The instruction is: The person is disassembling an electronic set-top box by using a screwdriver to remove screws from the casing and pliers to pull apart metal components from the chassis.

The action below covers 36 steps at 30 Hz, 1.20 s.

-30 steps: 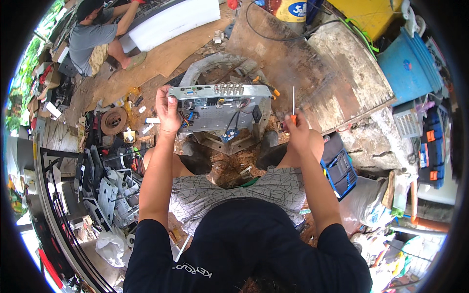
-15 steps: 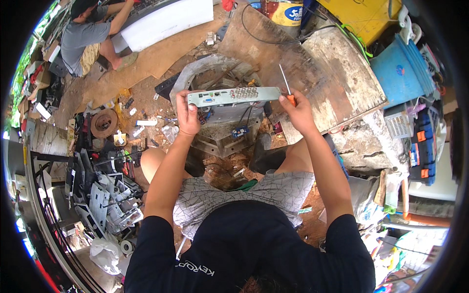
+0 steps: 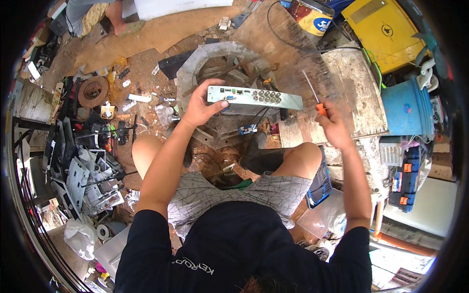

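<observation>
At upper centre, the left hand (image 3: 202, 105) pinches a metal case (image 3: 249, 97), apparently steadying it; the right hand (image 3: 334, 122) encircles a screwdriver (image 3: 321, 108); contact needs reaching leftward.

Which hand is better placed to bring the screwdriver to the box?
Probably the right hand: it holds the screwdriver, apart from the box, while the left hand is busy gripping the box's left end.

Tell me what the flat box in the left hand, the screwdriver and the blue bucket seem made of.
Flat box: probably sheet metal, pale dull finish, judging by its thin, straight edges. Screwdriver: shiny, likely steel shaft; its evenly orange handle looks like plastic. Blue bucket: probably plastic, dull finish, from its solid colour and ridged edge.
</observation>
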Tool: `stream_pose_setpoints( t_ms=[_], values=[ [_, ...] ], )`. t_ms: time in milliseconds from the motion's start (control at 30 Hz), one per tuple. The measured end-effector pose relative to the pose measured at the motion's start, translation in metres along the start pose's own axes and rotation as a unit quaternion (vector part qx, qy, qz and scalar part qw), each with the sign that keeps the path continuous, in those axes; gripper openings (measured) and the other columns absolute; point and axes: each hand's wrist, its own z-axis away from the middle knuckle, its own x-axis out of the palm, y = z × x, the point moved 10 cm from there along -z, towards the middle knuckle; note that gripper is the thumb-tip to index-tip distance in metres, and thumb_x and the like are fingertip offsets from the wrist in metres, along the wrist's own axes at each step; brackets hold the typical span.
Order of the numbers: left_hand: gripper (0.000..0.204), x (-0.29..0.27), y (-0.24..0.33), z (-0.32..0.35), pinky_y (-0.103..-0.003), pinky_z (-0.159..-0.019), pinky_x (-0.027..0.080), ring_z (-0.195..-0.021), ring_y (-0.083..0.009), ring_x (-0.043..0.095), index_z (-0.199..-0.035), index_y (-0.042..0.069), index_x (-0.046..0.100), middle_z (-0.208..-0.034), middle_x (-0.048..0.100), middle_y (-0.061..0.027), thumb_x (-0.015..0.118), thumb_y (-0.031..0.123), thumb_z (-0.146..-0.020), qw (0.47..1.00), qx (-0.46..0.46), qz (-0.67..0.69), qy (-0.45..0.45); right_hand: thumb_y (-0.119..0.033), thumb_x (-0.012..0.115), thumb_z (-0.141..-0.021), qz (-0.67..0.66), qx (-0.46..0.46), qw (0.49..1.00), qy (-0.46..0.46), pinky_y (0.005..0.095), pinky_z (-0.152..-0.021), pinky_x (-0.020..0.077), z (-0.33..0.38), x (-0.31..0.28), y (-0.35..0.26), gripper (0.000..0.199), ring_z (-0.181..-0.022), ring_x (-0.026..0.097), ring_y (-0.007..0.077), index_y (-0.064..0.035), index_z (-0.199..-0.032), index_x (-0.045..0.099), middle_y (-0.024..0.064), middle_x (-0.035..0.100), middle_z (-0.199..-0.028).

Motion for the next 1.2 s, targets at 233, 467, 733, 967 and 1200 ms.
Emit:
stream_pose_setpoints(
  t_ms=[233, 467, 733, 967, 1200],
  values=[
    [0.056, 0.008, -0.003, -0.004, -0.030, -0.089, 0.051, -0.098, -0.0125, 0.064, -0.119, 0.004, 0.063, -0.107, 0.069, -0.0041, 0.089, 0.014, -0.071, 0.996, -0.059, 0.008, -0.061, -0.006, 0.069, -0.080, 0.231, -0.138, 0.947, -0.174, 0.0407, -0.078, 0.0527, -0.020, -0.002, -0.157, 0.030, -0.088, 0.067, 0.0348, -0.0059, -0.110, 0.067, 0.0149, 0.070, -0.095],
    [0.054, 0.007, -0.001, -0.003, -0.029, -0.088, 0.052, -0.096, -0.0124, 0.066, -0.119, 0.002, 0.066, -0.105, 0.072, -0.0056, 0.088, 0.013, -0.071, 0.993, -0.092, 0.029, -0.061, -0.011, 0.068, -0.082, 0.326, -0.229, 0.891, -0.218, 0.0454, -0.074, 0.0513, -0.041, 0.032, -0.202, 0.016, -0.083, 0.064, 0.0365, -0.0062, -0.096, 0.071, 0.0147, 0.068, -0.085],
    [0.053, 0.012, -0.004, -0.006, -0.029, -0.087, 0.052, -0.095, -0.0112, 0.065, -0.118, 0.001, 0.066, -0.105, 0.072, -0.0054, 0.088, 0.014, -0.071, 0.992, -0.088, 0.048, -0.076, -0.013, 0.067, -0.082, 0.297, -0.226, 0.897, -0.238, 0.0445, -0.074, 0.0523, -0.049, 0.040, -0.212, 0.019, -0.083, 0.064, 0.0363, -0.0070, -0.099, 0.074, 0.0156, 0.069, -0.086],
    [0.056, 0.009, -0.007, -0.007, -0.028, -0.085, 0.052, -0.094, -0.0112, 0.065, -0.119, 0.000, 0.065, -0.104, 0.072, -0.0055, 0.088, 0.015, -0.071, 0.993, -0.090, 0.019, -0.074, -0.013, 0.067, -0.081, 0.326, -0.232, 0.887, -0.230, 0.0437, -0.075, 0.0528, -0.055, 0.054, -0.209, 0.022, -0.082, 0.064, 0.0360, -0.0083, -0.101, 0.075, 0.0156, 0.068, -0.086],
    [0.057, 0.008, -0.008, -0.006, -0.029, -0.085, 0.052, -0.093, -0.0118, 0.065, -0.119, 0.000, 0.065, -0.104, 0.071, -0.0063, 0.089, 0.016, -0.070, 0.994, -0.081, 0.023, -0.069, -0.012, 0.067, -0.081, 0.341, -0.245, 0.874, -0.245, 0.0436, -0.074, 0.0528, -0.056, 0.060, -0.211, 0.023, -0.080, 0.064, 0.0354, -0.0096, -0.101, 0.075, 0.0152, 0.066, -0.084]
  ],
)
